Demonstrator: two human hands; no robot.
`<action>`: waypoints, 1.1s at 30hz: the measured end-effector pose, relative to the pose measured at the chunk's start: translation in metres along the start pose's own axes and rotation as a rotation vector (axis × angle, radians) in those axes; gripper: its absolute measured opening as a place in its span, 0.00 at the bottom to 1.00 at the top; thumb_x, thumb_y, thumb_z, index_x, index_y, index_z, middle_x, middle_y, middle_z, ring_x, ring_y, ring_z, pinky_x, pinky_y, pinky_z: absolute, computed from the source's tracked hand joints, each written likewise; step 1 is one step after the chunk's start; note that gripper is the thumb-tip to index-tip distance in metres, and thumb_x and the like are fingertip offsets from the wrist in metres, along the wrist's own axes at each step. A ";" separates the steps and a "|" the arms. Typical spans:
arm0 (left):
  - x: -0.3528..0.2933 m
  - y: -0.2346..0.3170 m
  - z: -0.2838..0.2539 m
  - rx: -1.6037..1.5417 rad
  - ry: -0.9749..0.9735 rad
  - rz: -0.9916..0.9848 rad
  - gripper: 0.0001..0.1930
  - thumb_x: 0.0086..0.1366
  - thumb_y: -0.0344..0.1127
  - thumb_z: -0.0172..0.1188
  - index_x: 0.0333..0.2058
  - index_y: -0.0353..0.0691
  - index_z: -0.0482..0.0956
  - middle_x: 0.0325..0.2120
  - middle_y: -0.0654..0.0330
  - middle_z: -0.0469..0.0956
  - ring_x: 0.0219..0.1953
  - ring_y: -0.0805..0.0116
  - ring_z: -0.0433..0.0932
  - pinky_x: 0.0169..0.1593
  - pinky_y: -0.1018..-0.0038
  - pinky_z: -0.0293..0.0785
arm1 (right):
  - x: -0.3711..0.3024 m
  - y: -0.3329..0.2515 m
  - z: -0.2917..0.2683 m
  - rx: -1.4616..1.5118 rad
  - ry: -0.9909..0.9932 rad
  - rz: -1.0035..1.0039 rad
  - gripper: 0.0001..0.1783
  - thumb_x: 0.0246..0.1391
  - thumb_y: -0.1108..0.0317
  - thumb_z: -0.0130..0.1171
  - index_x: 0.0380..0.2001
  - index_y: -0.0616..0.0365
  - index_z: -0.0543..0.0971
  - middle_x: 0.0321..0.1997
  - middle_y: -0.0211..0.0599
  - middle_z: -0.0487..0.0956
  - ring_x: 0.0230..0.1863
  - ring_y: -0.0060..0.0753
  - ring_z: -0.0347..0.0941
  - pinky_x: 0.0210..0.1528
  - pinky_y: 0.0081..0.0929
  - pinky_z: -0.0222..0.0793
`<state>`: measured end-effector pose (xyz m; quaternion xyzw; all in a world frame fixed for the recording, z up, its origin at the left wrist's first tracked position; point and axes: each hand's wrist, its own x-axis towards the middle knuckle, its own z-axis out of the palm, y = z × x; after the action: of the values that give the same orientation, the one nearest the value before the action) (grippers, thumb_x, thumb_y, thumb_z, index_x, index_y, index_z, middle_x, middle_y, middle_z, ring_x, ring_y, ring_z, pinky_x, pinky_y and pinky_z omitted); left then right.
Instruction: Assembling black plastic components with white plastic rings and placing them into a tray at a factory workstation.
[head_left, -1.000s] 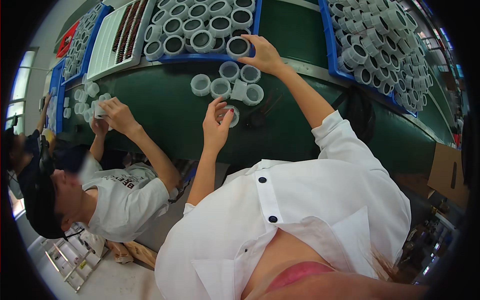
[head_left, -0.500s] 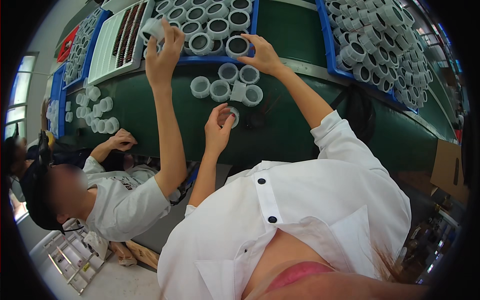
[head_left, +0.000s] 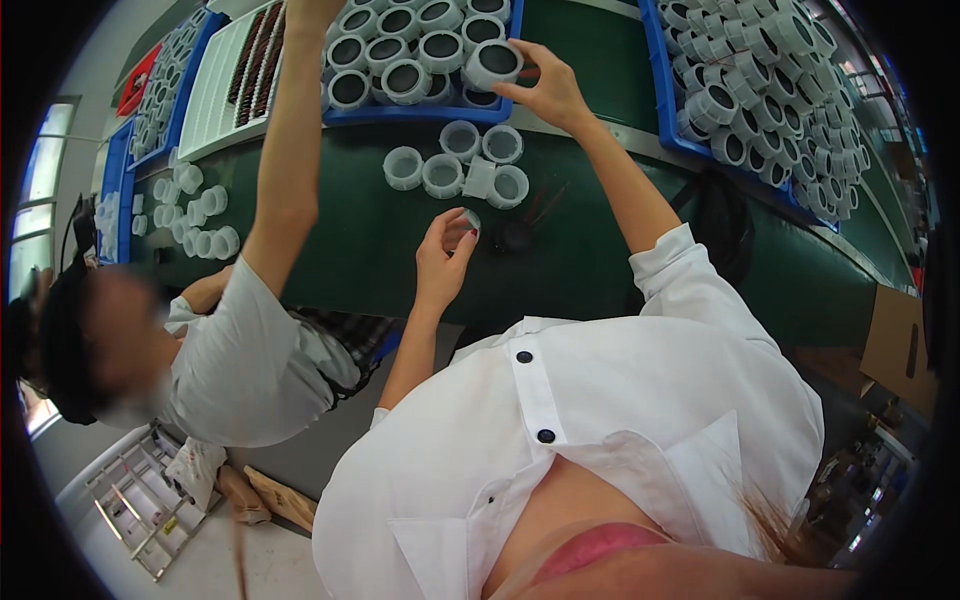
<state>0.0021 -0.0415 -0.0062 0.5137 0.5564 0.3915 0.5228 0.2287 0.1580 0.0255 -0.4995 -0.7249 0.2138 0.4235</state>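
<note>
My right hand (head_left: 548,92) reaches out to the front edge of a blue tray (head_left: 430,113) and grips a white round plastic part with a dark inside (head_left: 494,62). My left hand (head_left: 443,256) is raised over the green table (head_left: 330,240) and pinches a small white ring (head_left: 470,218) in its fingertips. Several loose white round parts (head_left: 462,166) lie on the table between my two hands. A small dark piece (head_left: 516,236) lies just right of my left hand.
A co-worker in a white T-shirt (head_left: 250,370) sits at my left, one arm (head_left: 285,150) stretched up to the same blue tray. Another blue tray of white parts (head_left: 668,90) stands at the right. A white tray of dark rods (head_left: 215,80) and more loose white parts (head_left: 200,215) are at the left.
The co-worker's arm rose from the loose parts at the left to the blue tray. My right hand stayed at the tray edge on the round part. My left hand barely moved.
</note>
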 end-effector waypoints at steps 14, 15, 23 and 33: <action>-0.002 -0.010 -0.004 0.035 -0.019 -0.022 0.19 0.65 0.28 0.58 0.54 0.33 0.71 0.45 0.53 0.78 0.44 0.69 0.79 0.47 0.76 0.75 | -0.019 0.010 0.038 -0.167 -0.119 0.001 0.39 0.43 0.54 0.71 0.58 0.56 0.71 0.53 0.42 0.75 0.54 0.44 0.71 0.56 0.35 0.68; -0.002 -0.011 -0.004 0.035 -0.019 -0.021 0.19 0.65 0.28 0.58 0.54 0.33 0.71 0.45 0.53 0.78 0.44 0.69 0.79 0.47 0.76 0.75 | -0.018 0.011 0.038 -0.109 -0.126 -0.003 0.38 0.43 0.53 0.70 0.57 0.55 0.71 0.53 0.42 0.75 0.56 0.45 0.70 0.58 0.37 0.67; -0.001 -0.014 -0.003 0.039 -0.027 -0.021 0.18 0.65 0.29 0.58 0.53 0.33 0.71 0.45 0.52 0.78 0.44 0.69 0.79 0.47 0.76 0.75 | -0.016 0.010 0.043 -0.153 -0.069 -0.061 0.38 0.44 0.58 0.70 0.59 0.53 0.70 0.56 0.41 0.74 0.55 0.42 0.72 0.56 0.34 0.69; -0.004 -0.015 -0.003 0.069 -0.034 -0.033 0.19 0.64 0.29 0.59 0.53 0.33 0.71 0.45 0.51 0.78 0.44 0.68 0.80 0.47 0.75 0.76 | -0.018 0.008 0.037 -0.213 -0.071 -0.091 0.38 0.44 0.55 0.70 0.59 0.51 0.69 0.53 0.39 0.75 0.56 0.45 0.70 0.56 0.39 0.70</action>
<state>-0.0032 -0.0480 -0.0201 0.5287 0.5692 0.3545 0.5204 0.2050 0.1486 -0.0080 -0.5004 -0.7798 0.1338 0.3515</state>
